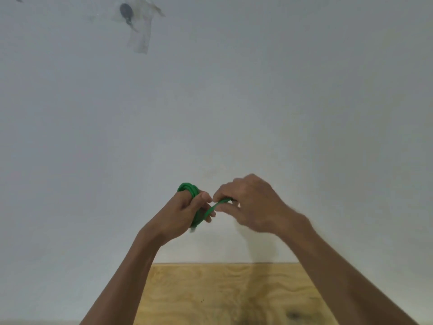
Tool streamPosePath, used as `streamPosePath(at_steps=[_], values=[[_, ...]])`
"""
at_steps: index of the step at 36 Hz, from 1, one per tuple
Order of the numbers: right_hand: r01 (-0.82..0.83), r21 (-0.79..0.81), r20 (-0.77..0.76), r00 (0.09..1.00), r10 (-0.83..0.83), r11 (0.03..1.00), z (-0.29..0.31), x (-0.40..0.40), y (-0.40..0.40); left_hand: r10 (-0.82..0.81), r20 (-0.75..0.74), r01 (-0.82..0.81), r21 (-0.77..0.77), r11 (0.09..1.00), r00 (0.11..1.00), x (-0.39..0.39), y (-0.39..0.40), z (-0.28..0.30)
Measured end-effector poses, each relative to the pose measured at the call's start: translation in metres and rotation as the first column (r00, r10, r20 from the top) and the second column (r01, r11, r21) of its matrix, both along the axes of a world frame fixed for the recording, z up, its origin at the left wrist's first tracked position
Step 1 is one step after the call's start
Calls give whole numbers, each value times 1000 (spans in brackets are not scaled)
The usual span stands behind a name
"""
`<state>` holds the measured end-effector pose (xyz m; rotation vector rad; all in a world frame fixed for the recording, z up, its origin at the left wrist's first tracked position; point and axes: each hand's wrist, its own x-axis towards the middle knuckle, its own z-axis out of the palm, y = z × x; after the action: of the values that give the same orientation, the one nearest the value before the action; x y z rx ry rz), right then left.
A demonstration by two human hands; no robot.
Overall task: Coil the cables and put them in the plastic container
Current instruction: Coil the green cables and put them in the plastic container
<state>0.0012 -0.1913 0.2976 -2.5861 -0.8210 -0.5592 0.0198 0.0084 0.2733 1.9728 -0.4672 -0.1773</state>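
A: Item one?
B: Thin green rubber-sheathed cable (195, 202), wound in loops, raised above the pale plywood table (222, 292).
A: Holder?
B: Left hand (185, 212) clenched round the coil, thumb pinning the loops so they cannot spring apart.
A: Loose end?
B: Right of the coil, pinched in the right hand (248, 205), probably for the last wrap.
A: Plastic container?
B: Not in view.

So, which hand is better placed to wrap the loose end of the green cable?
The right hand: it pinches the free end of the green cable, while the left hand is occupied holding the coil.
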Motion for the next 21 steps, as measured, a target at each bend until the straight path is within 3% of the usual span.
streamPosePath(at_steps=[2,5,8,12,14,17,21], values=[[-60,103,-113,991,71,993,8,10,-6,-70,-162,59,-69,996,984,-5,0,-1],[-73,476,-290,928,234,877,10,18,-7,-237,-352,120,-322,939,906,-14,-2,2],[-65,670,-339,859,384,739,-4,18,2,-337,-370,108,-520,847,866,-17,-5,2],[37,862,-378,711,593,506,-31,10,17,-390,-393,62,-633,771,833,-19,-8,-1],[79,891,-380,670,637,448,-37,5,24,-410,-389,69,-651,756,825,-19,-6,-2],[62,886,-341,757,557,459,-37,-1,30,-305,-342,58,-575,816,889,-19,-4,-2],[57,860,-312,845,435,506,-33,-2,38,-5,-271,-133,-488,863,962,-21,-15,2]])
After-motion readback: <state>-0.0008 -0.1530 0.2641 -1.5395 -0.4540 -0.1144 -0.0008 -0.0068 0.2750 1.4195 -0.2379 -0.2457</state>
